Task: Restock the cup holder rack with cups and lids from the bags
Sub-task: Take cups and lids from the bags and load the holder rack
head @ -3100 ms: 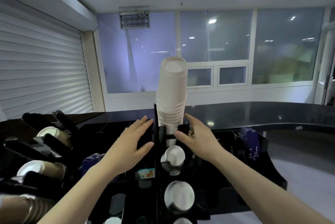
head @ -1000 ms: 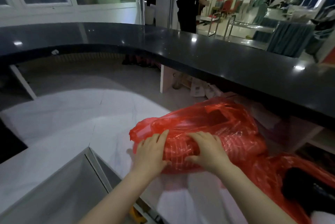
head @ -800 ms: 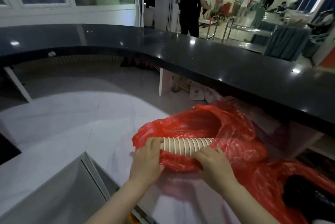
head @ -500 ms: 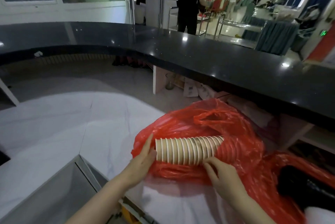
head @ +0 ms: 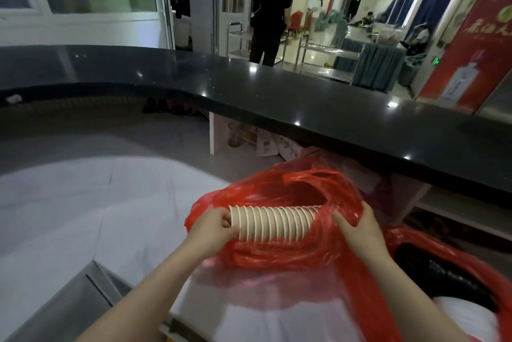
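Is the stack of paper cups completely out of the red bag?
No. The stack of paper cups lies sideways, its right end inside the red bag.

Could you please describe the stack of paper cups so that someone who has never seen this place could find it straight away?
Below the long black counter lies a crumpled red plastic bag on a pale surface. The stack of paper cups lies sideways, sticking out of its mouth, gripped at the free end by the left hand while the right hand holds the bag. Its ribbed white rims stand out against the red.
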`<state>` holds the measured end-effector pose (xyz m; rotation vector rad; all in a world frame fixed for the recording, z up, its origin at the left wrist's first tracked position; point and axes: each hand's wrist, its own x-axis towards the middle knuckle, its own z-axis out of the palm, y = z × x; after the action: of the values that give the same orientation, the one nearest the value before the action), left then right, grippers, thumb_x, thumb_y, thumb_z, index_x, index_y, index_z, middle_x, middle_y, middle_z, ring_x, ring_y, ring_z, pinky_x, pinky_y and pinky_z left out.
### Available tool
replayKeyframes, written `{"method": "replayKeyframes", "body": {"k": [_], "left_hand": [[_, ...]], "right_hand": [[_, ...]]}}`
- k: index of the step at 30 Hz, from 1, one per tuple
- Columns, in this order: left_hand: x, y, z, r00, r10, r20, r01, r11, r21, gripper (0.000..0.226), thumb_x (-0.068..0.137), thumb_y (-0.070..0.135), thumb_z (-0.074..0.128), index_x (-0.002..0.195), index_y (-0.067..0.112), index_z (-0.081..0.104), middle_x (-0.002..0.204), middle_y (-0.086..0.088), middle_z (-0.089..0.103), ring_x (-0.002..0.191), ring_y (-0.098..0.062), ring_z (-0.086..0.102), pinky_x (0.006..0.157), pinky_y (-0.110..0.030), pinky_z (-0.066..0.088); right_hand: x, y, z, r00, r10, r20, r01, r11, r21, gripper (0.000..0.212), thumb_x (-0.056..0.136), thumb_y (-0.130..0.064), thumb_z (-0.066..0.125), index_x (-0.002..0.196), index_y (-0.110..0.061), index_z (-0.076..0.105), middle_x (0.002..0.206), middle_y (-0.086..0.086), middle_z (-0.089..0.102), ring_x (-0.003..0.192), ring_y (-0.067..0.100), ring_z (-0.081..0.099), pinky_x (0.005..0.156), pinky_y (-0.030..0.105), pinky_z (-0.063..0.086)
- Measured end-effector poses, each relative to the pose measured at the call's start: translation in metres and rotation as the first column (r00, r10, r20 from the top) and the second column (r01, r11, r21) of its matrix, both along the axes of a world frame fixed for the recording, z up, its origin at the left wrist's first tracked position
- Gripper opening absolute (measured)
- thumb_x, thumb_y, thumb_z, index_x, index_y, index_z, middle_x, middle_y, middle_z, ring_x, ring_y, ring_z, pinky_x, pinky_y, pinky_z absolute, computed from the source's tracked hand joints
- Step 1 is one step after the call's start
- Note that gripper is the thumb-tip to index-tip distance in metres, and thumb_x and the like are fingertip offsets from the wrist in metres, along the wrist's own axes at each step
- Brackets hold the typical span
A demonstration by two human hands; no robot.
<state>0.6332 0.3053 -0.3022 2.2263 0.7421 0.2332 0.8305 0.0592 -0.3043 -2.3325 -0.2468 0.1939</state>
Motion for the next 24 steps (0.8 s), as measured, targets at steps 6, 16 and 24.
{"method": "replayKeyframes", "body": {"k": [6,16,24], "left_hand": [[0.009,0.01,0.031,0.986,-0.139,0.093,0.151,0.981,-0.126,0.047,0.079,0.009,0.069,0.12,0.021,0.049,0.091,0.003,0.067,0.075,-0.003,0.066,0.069,-0.027,0.055],[0.005,0.028,0.057,0.958,-0.284,0.034,0.284,0.959,0.014,0.061,0.081,0.024,0.07,0.135,0.034,0.044,0.113,0.018,0.059,0.098,-0.001,0.058,0.081,-0.018,0.049],[0.01,0.03,0.062,0.984,-0.12,0.131,0.109,0.99,0.085,0.047,0.081,0.025,0.07,0.124,0.024,0.05,0.097,0.02,0.053,0.09,-0.003,0.056,0.071,-0.016,0.045]], "right_hand": [[-0.006,-0.01,-0.005,0.999,-0.01,0.048,0.013,0.997,-0.076,0.064,0.075,-0.016,0.075,0.133,-0.011,0.05,0.121,0.018,0.063,0.112,0.036,0.058,0.09,0.035,0.044],[-0.011,-0.006,-0.019,0.988,-0.139,-0.06,0.145,0.983,0.11,0.076,0.066,-0.002,0.069,0.134,-0.012,0.038,0.116,0.018,0.06,0.102,0.035,0.059,0.086,0.037,0.048],[0.003,0.008,-0.021,0.986,-0.151,-0.076,0.153,0.988,0.017,0.047,0.072,-0.013,0.072,0.114,0.002,0.061,0.114,0.03,0.059,0.111,0.042,0.054,0.096,0.045,0.045]]}}
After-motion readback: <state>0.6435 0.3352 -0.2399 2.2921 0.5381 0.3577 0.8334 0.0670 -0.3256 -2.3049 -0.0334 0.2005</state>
